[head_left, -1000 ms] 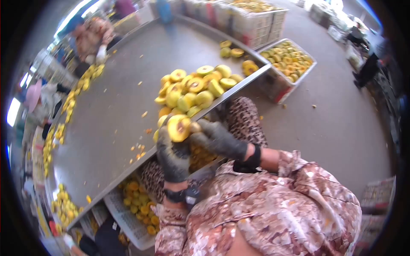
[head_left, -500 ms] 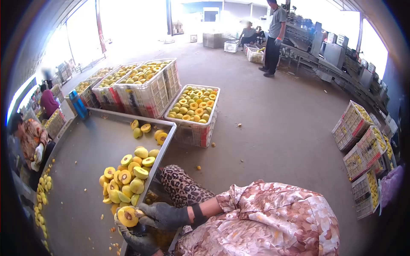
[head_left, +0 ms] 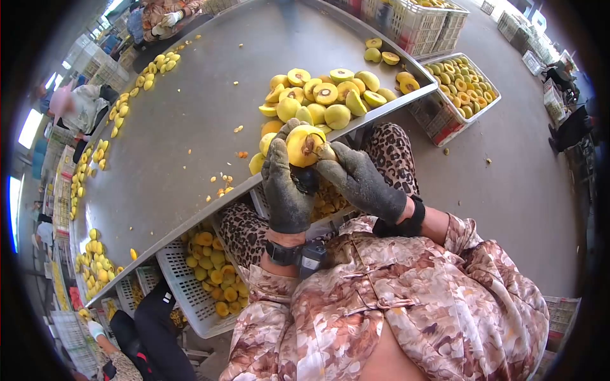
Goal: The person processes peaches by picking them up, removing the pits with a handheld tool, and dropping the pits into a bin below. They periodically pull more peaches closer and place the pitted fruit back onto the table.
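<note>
My left hand (head_left: 287,193), in a dark grey glove, is closed around a halved yellow peach (head_left: 304,147), its cut face and brown pit area turned towards my right hand. My right hand (head_left: 363,181), gloved alike, is closed with its fingers pinched at the edge of that cut face. Something thin and curved shows at the pit; what the right fingers grip is mostly hidden. Just beyond both hands, a pile of peach halves (head_left: 325,94) lies on the metal table (head_left: 197,127), some with pits showing. Loose pits and scraps are scattered left of the pile.
Under the table edge, a white crate (head_left: 184,295) holds peach halves beside my leg. Another full crate (head_left: 467,117) stands on the floor at right, near stacked crates (head_left: 413,28). Other people sit around the table, including one with white gloves (head_left: 170,19). More peaches line its far edge.
The view has swung down and to the left, so the hands now appear nearer the middle. The left hand still holds a peach half, and the right hand remains at its cut face.
</note>
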Demonstrator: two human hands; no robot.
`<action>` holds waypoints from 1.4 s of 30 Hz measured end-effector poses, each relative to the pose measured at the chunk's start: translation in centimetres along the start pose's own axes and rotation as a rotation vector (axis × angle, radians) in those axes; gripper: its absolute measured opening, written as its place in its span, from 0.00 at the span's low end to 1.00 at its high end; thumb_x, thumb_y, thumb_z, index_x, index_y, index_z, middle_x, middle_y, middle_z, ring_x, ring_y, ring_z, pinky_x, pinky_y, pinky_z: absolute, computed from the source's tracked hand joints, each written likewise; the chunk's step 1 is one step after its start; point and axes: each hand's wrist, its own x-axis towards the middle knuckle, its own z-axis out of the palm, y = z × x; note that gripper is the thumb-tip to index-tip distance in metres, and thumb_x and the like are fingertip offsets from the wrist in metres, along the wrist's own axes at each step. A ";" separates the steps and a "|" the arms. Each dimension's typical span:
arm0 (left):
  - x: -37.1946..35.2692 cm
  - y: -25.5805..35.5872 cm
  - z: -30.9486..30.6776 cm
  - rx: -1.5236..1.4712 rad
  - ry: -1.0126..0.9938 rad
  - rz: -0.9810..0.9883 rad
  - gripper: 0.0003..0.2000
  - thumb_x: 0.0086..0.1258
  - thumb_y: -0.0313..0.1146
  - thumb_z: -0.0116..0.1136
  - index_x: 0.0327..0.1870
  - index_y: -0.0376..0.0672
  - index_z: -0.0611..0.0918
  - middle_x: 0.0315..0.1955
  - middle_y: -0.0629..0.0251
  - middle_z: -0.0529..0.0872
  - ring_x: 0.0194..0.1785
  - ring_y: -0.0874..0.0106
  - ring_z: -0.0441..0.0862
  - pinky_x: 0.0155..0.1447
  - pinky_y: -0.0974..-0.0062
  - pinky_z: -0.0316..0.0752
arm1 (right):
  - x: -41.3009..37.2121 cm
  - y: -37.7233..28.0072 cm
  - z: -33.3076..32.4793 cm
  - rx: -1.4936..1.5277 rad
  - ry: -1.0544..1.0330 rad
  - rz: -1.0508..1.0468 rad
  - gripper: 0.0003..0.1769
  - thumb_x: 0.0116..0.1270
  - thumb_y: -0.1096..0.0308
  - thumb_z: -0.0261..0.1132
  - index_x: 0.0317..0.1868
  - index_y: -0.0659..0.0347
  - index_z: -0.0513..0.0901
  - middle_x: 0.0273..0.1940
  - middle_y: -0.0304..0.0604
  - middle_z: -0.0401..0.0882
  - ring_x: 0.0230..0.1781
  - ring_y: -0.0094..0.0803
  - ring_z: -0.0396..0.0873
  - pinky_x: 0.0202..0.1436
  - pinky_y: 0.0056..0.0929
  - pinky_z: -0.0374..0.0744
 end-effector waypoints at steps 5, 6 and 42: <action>0.7 -0.3 -0.6 -0.019 -0.030 0.083 0.25 0.88 0.48 0.41 0.71 0.35 0.74 0.64 0.57 0.80 0.66 0.66 0.80 0.69 0.66 0.79 | 0.8 1.1 1.7 0.046 0.041 -0.007 0.18 0.81 0.61 0.59 0.56 0.71 0.79 0.42 0.60 0.87 0.43 0.45 0.88 0.47 0.40 0.82; 0.7 -0.2 -0.7 0.017 -0.018 0.099 0.25 0.88 0.48 0.41 0.70 0.35 0.75 0.63 0.57 0.80 0.65 0.66 0.81 0.69 0.67 0.79 | 0.9 1.0 1.7 -0.001 0.038 0.020 0.18 0.81 0.61 0.59 0.55 0.71 0.79 0.42 0.61 0.87 0.43 0.48 0.88 0.46 0.41 0.82; 1.7 -0.8 4.1 0.558 0.118 0.335 0.24 0.85 0.48 0.46 0.43 0.33 0.84 0.38 0.59 0.85 0.41 0.69 0.81 0.50 0.71 0.78 | 0.1 3.9 0.9 0.187 -0.028 -0.093 0.18 0.83 0.57 0.55 0.52 0.64 0.82 0.43 0.55 0.87 0.44 0.42 0.84 0.52 0.39 0.81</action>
